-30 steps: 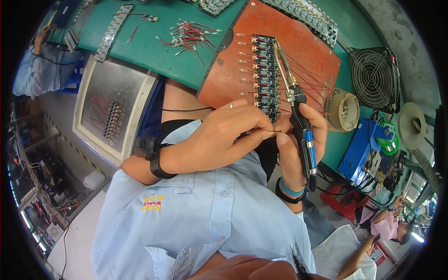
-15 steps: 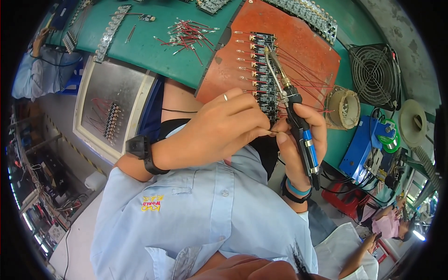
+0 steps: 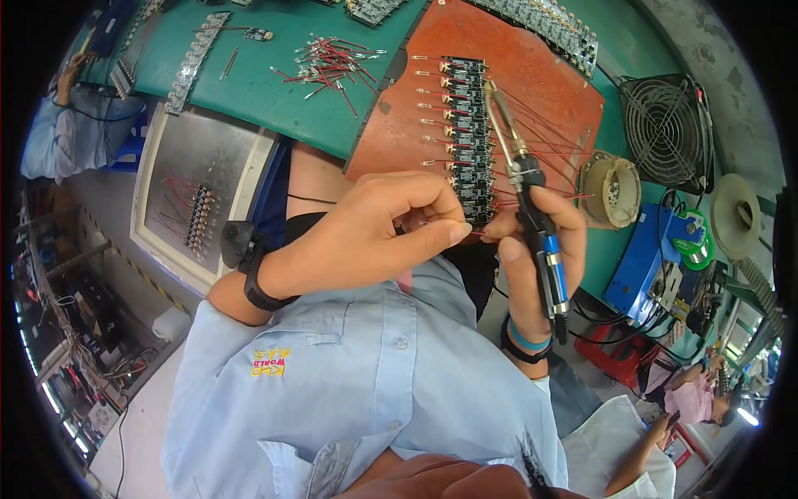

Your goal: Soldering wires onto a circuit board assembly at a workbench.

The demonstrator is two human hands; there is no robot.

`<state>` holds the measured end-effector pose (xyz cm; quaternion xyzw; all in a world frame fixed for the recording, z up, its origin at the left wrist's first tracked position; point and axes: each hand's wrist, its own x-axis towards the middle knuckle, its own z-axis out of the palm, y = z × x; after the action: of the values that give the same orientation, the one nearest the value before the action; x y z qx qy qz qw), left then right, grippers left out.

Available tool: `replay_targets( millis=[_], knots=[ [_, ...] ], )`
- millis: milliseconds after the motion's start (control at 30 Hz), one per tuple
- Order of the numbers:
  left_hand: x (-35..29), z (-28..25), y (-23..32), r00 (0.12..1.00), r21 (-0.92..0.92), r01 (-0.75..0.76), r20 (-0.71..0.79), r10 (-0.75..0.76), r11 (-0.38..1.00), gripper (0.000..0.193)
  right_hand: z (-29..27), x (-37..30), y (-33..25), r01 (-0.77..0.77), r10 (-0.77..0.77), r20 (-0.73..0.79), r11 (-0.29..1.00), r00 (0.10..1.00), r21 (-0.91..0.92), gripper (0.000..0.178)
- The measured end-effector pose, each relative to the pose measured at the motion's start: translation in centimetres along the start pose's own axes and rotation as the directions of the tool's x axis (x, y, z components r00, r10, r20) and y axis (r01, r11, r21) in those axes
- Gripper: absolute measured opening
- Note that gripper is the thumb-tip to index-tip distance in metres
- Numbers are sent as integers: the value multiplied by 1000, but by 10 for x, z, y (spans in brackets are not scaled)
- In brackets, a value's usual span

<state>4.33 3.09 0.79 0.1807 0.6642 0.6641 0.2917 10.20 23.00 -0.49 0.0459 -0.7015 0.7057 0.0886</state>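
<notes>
My right hand (image 3: 549, 249) is wrapped round a black and blue soldering iron (image 3: 540, 224) with a thin metal feed tube alongside its tip. The tip points away from me, at the right edge of a strip of small black circuit boards (image 3: 470, 141). My left hand (image 3: 407, 220) is closed in a pinch at the near end of this strip. A short bit of red wire (image 3: 480, 234) shows between its thumb tip and my right fingers; the rest is hidden. Red leads with small clear-tipped parts stick out left of the strip, and long red wires (image 3: 540, 125) run off right.
The strip lies on a worn orange-red board (image 3: 399, 116) on a green bench. Loose red-wired parts (image 3: 332, 62) are piled to the left. Right stand a round tan pot (image 3: 611, 191), a black fan (image 3: 665, 125) and a blue machine with a green solder spool (image 3: 694, 249). A framed tray (image 3: 241, 166) sits left.
My left hand has turned, bringing its thumb into view, and its fingertips have drawn slightly left. The iron's tip has shifted a little right, to the strip's edge. The strip has slid slightly left.
</notes>
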Motion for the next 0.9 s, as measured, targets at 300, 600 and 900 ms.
replay_targets(
  millis=[300, 600, 900],
  knots=[
    [4, 10, -15, 924, 389, -343, -24, 381, 855, 10, 6, -2, 1, -4, 6, 22, 993, 1000, -122, 45],
    [2, 14, -23, 741, 628, -527, 7, 672, 574, 19, 7, -5, 0, 9, -12, -13, 982, 1000, -191, 45],
    [18, -1, -18, 817, 778, -307, -80, 571, 548, 15, -23, -17, -3, 113, -157, -244, 976, 957, -187, 55]
  ],
)
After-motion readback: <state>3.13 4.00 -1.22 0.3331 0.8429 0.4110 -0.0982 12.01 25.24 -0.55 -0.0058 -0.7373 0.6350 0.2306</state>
